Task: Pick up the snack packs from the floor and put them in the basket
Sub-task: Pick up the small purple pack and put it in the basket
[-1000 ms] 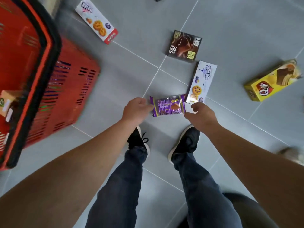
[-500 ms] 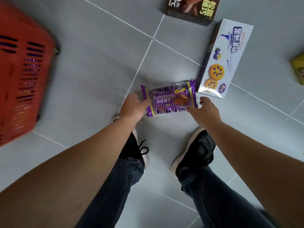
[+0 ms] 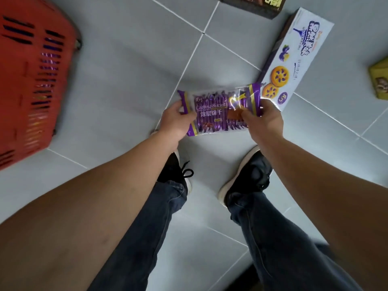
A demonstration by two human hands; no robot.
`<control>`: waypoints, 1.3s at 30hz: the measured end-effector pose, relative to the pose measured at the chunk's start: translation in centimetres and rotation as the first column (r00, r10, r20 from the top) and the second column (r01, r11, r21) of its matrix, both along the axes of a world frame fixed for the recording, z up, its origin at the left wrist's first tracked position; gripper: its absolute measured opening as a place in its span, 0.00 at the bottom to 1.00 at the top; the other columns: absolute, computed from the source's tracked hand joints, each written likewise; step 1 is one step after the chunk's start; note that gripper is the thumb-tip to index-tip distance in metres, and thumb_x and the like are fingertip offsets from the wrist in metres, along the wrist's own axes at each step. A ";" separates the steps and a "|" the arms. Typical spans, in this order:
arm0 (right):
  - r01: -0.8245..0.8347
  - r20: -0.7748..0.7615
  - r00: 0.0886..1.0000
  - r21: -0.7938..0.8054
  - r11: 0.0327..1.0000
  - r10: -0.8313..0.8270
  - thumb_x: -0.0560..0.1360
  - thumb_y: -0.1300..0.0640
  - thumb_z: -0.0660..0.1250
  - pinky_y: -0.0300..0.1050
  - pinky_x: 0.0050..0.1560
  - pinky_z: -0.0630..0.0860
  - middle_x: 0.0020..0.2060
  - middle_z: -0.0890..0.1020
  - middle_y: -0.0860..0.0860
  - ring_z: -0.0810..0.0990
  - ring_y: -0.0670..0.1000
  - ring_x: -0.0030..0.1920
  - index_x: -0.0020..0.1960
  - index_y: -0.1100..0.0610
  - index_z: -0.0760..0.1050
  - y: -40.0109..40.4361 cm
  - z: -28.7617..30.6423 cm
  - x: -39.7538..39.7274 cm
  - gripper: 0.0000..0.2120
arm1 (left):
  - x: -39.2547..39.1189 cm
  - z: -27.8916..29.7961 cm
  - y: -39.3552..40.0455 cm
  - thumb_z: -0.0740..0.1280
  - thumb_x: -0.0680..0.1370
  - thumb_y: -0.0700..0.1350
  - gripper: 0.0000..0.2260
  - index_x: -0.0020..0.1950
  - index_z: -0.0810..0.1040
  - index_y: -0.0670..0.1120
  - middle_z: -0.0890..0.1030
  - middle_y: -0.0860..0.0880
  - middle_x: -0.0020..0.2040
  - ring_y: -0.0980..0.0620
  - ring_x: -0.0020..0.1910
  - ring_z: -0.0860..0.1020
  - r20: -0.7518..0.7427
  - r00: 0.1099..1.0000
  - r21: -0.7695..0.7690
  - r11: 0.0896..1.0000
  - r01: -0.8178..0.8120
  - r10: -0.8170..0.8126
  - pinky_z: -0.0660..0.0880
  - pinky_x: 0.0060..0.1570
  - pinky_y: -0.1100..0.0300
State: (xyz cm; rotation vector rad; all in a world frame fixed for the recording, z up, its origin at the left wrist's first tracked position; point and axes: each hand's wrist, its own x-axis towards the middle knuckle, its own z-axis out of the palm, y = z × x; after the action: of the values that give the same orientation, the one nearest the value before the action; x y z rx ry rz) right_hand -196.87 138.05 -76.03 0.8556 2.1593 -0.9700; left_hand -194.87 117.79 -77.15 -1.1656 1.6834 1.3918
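Note:
A purple pack of coated biscuits (image 3: 218, 111) is held above the grey tiled floor, ahead of my shoes. My left hand (image 3: 175, 121) grips its left end, thumb on top. My right hand (image 3: 262, 120) grips its right end, thumb across the front. The red plastic basket (image 3: 29, 80) stands at the far left; only its slotted side wall shows. A white and purple cookie box (image 3: 298, 57) lies on the floor just right of the pack. A dark chocolate box (image 3: 256, 4) lies at the top edge. A yellow box (image 3: 380, 80) is cut off at the right edge.
My two black shoes (image 3: 245, 177) stand on the tiles below the pack. Open floor lies between the basket and my hands.
Both hands closed on the purple pack's ends and lifted it off the floor. The view dropped closer to the floor, so the basket rim went out of sight.

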 end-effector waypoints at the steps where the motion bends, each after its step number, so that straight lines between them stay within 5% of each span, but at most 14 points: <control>1: 0.001 -0.010 1.000 0.006 1.000 -0.001 0.74 0.51 0.69 0.37 0.33 0.67 0.40 0.81 0.45 0.77 0.47 0.38 0.54 0.50 0.77 0.0 1.4 -0.2 0.09 | -0.3 1.4 -0.1 0.69 0.77 0.40 0.12 0.55 0.78 0.55 0.84 0.46 0.52 0.47 0.48 0.85 -0.024 1.000 0.002 1.000 0.003 -0.003 0.82 0.53 0.45; 8: 0.000 -0.075 0.997 -0.021 1.000 -0.001 0.72 0.48 0.71 0.51 0.44 0.78 0.37 0.83 0.50 0.78 0.50 0.37 0.48 0.52 0.77 -1.1 17.1 -2.7 0.09 | -2.3 16.7 -1.8 0.68 0.78 0.42 0.12 0.61 0.79 0.50 0.84 0.45 0.54 0.49 0.49 0.84 -0.168 0.986 -0.026 1.000 0.015 -0.019 0.82 0.52 0.50; 15: -0.084 -0.162 0.985 -0.114 0.990 0.065 0.73 0.50 0.71 0.41 0.41 0.73 0.37 0.82 0.45 0.79 0.44 0.36 0.53 0.51 0.78 -3.0 30.7 -6.0 0.11 | -4.0 30.7 -4.1 0.68 0.78 0.42 0.10 0.59 0.80 0.47 0.80 0.51 0.39 0.53 0.36 0.81 -0.276 0.961 -0.103 0.994 -0.033 0.003 0.77 0.39 0.57; 18: -0.165 -0.210 0.968 -0.137 0.977 0.134 0.73 0.51 0.71 0.38 0.40 0.73 0.35 0.80 0.43 0.78 0.38 0.33 0.52 0.51 0.78 -4.4 35.9 -7.3 0.10 | -3.8 36.0 -5.5 0.67 0.78 0.42 0.09 0.57 0.80 0.47 0.81 0.52 0.38 0.55 0.35 0.81 -0.320 0.947 -0.139 0.988 -0.066 0.018 0.77 0.37 0.59; 21: -0.257 -0.251 0.943 -0.135 0.957 0.218 0.73 0.49 0.71 0.41 0.42 0.74 0.36 0.80 0.44 0.78 0.43 0.37 0.52 0.50 0.78 -6.8 40.3 -8.2 0.09 | -3.1 40.3 -7.6 0.68 0.78 0.44 0.06 0.54 0.81 0.49 0.83 0.51 0.40 0.54 0.36 0.83 -0.365 0.930 -0.174 0.978 -0.114 0.043 0.77 0.38 0.58; 26: -0.385 -0.339 0.881 -0.106 0.917 0.331 0.74 0.47 0.70 0.39 0.39 0.70 0.37 0.79 0.42 0.77 0.43 0.37 0.54 0.50 0.79 -12.9 44.4 -9.4 0.11 | -2.0 44.7 -12.7 0.68 0.78 0.44 0.06 0.45 0.81 0.56 0.83 0.57 0.38 0.63 0.34 0.81 -0.444 0.893 -0.231 0.953 -0.197 0.077 0.76 0.37 0.66; 32: -0.567 -0.421 0.765 -0.082 0.820 0.487 0.73 0.47 0.70 0.42 0.46 0.74 0.42 0.82 0.46 0.80 0.49 0.43 0.55 0.51 0.79 -25.2 46.1 -9.5 0.13 | 1.3 46.3 -23.2 0.69 0.78 0.47 0.03 0.46 0.81 0.49 0.80 0.57 0.35 0.65 0.30 0.77 -0.425 0.893 -0.343 0.886 -0.311 0.149 0.68 0.27 0.73; 39: -0.698 -0.406 0.661 -0.025 0.715 0.631 0.75 0.48 0.69 0.39 0.42 0.67 0.41 0.80 0.47 0.77 0.50 0.42 0.55 0.55 0.79 -39.6 44.4 -7.6 0.13 | 5.2 44.7 -35.9 0.70 0.74 0.52 0.08 0.43 0.80 0.48 0.82 0.49 0.37 0.45 0.37 0.81 -0.395 0.850 -0.300 0.825 -0.479 0.350 0.75 0.39 0.52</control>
State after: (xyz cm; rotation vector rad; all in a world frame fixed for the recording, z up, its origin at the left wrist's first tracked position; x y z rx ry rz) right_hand -204.46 98.46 -31.62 -0.2731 2.3590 -0.9449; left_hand -189.65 81.89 -32.47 -1.6925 2.0935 1.6287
